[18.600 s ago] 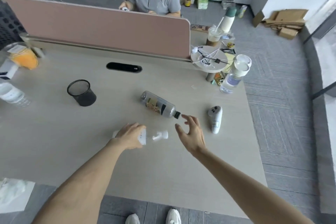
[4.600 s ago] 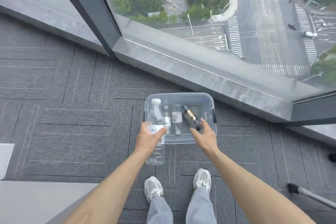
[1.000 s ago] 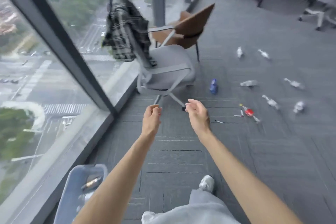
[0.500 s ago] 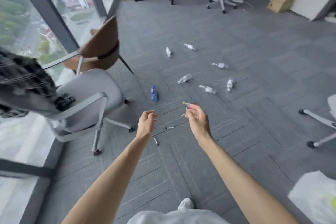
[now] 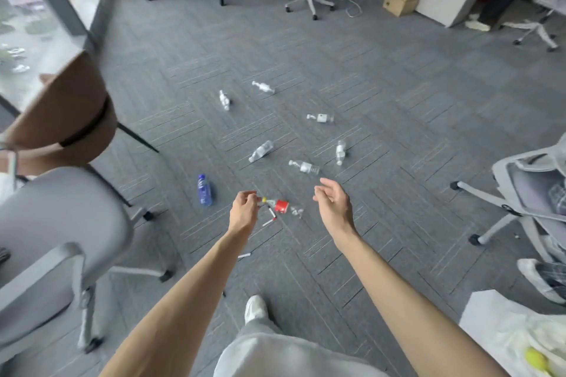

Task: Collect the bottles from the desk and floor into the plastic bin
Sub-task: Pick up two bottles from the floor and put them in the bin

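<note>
Seven bottles at least, head view: six small clear plastic bottles (image 5: 261, 151) lying scattered on the grey carpet floor (image 5: 398, 95), plus one blue plastic bottle (image 5: 204, 190) lying nearer, just off the base of a grey office chair (image 5: 55, 223). A crumpled clear item with a red label and yellow cap (image 5: 281, 206) lies closest of all. It is probably an eighth bottle, but too blurred to be sure. A few thin pens (image 5: 271, 214) lie beside it. Both arms are held out forward above the floor. The left hand (image 5: 243, 208) is loosely curled, fingertips near the thumb, and holds nothing. The right hand (image 5: 332, 203) is relaxed, fingers half bent, palm turned inward, also empty. Neither touches anything. The plastic bin is out of view, and so is the worktop. Judgement: this is the floor part of the job, on the approach to the next pick-up, with nothing gripped yet. The next move calls for stooping low and taking one bottle in each hand. The red-labelled piece and the nearest clear bottle (image 5: 303, 166) look handiest. The pens should be left where they lie. After that comes the carry back to the bin.
</note>
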`<state>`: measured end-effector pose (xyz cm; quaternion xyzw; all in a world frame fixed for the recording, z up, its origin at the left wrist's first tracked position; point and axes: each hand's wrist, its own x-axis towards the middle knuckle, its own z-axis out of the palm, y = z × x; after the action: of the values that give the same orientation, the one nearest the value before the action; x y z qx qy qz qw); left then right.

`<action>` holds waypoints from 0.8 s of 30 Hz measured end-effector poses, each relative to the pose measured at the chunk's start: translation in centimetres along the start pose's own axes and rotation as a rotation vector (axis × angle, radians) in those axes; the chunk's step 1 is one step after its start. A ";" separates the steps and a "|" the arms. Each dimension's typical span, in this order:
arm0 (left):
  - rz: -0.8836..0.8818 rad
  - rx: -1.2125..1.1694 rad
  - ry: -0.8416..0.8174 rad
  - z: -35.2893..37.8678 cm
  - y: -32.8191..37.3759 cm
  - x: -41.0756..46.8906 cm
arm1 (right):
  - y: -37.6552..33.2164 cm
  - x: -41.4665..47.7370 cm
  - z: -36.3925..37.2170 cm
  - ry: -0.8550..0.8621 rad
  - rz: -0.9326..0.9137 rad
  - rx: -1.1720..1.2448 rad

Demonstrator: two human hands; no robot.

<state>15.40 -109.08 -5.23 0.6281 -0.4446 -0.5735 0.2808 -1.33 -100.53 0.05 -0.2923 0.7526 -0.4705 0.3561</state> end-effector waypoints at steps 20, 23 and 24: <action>-0.221 0.098 0.292 18.7 9.7 24.0 | 1.7 40.6 -3.3 -0.278 0.093 -0.315; -0.318 0.063 0.326 21.6 9.0 25.7 | 2.8 44.9 -2.9 -0.360 0.132 -0.382; -0.347 0.048 0.337 22.3 8.5 26.6 | 3.3 46.1 -2.7 -0.384 0.134 -0.397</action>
<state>-9.68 -132.79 -14.57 0.7885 -0.2904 -0.4894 0.2331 -30.38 -133.65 -14.23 -0.3897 0.7665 -0.2252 0.4582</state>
